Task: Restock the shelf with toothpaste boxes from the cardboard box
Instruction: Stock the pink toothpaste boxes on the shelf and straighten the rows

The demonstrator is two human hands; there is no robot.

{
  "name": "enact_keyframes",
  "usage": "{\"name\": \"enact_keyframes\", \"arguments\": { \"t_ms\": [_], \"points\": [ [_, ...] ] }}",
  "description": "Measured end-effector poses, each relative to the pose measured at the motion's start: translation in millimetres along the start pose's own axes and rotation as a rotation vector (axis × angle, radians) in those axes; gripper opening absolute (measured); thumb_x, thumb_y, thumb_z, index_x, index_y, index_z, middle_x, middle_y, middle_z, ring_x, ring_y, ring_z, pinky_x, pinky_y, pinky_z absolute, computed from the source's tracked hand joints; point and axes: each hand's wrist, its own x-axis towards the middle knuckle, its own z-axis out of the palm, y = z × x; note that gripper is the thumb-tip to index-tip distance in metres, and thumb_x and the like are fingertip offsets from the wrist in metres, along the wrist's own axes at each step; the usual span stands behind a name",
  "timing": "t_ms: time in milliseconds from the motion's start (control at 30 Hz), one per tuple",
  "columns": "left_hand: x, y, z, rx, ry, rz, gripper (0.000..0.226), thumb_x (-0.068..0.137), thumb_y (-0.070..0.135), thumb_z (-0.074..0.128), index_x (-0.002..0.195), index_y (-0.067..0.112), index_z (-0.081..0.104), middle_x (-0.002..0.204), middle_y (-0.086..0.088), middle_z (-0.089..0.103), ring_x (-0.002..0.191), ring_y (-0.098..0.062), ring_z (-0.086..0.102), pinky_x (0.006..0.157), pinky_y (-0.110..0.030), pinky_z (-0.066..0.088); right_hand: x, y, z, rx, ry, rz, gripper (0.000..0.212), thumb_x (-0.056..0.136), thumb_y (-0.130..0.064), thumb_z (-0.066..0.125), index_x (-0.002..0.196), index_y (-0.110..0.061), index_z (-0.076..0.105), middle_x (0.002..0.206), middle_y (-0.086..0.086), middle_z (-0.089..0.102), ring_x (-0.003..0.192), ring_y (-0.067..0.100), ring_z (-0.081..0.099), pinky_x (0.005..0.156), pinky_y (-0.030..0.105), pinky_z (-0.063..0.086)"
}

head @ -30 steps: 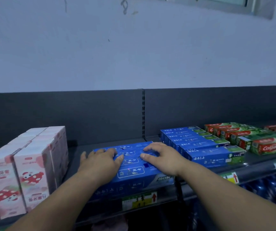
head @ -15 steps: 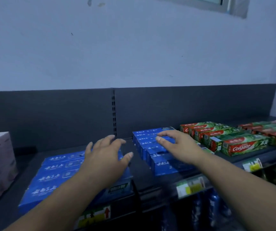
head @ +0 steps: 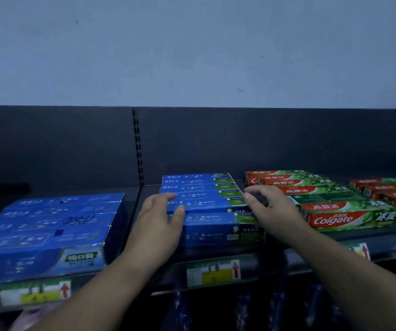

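Head view showed the left hand spread and right hand curled, both empty, at either end of the row of blue cardboard toothpaste boxes between them on the dark metal shelf; light, stiff, probably best gripped endwise.

Blue toothpaste boxes flat on dark shelf

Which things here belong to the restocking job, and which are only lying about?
Job:
- middle blue toothpaste boxes, both hands on them
- left hand
- right hand
- left blue toothpaste stack
- shelf

Just there:
- Colgate boxes
- price tags
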Motion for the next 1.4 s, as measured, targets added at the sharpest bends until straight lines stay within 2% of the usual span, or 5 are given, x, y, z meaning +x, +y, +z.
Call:
{"name": "enact_keyframes", "arguments": {
  "t_ms": [233,433,800,1100,1400],
  "points": [
    [-1,2,4,0.089,0.102,-0.089,0.039,0.096,0.046,0.045,0.131,0.029,0.048,0.130,0.005,0.043,0.094,-0.010,0.052,0.086,-0.029,0.040,2,7,0,0.064,-0.054,0.013,0.040,0.092,-0.050,0.055,0.126,-0.031,0.055,0.106,-0.007,0.052,0.096,0.009,0.054,0.080,0.031,0.046],
    [4,6,6,-0.036,0.051,-0.221,0.055,0.093,0.049,0.050,0.142,0.026,0.041,0.148,0.002,0.038,0.131,-0.019,0.042,0.108,-0.036,0.035,9,6,-4,0.154,-0.191,0.105,0.064,0.088,-0.062,0.052,0.143,-0.032,0.040,0.144,-0.003,0.044,0.126,0.018,0.047,0.102,0.038,0.041],
    [-4,7,7,0.085,0.033,-0.247,0.058,0.087,0.063,0.047,0.133,0.027,0.049,0.129,0.001,0.052,0.110,-0.016,0.055,0.093,-0.033,0.043,1,16,-8,0.107,-0.262,0.085,0.057,0.078,-0.078,0.045,0.114,-0.037,0.062,0.124,-0.013,0.060,0.112,0.012,0.055,0.097,0.040,0.047],
    [23,13,-3,0.179,0.036,-0.186,0.059,0.091,0.060,0.042,0.137,0.023,0.046,0.147,-0.002,0.034,0.131,-0.021,0.039,0.101,-0.035,0.039,21,12,-14,0.138,-0.284,0.107,0.058,0.086,-0.074,0.039,0.121,-0.032,0.059,0.117,-0.013,0.055,0.108,0.011,0.051,0.091,0.034,0.040],
    [109,12,-1,0.495,-0.230,-0.178,0.085,0.084,0.068,0.049,0.151,0.025,0.019,0.159,-0.006,0.009,0.143,-0.030,0.024,0.114,-0.044,0.029,90,-6,5,-0.059,-0.343,0.051,0.067,0.085,-0.061,0.059,0.142,-0.031,0.043,0.147,0.001,0.043,0.131,0.021,0.045,0.104,0.034,0.041]
  ]
}}
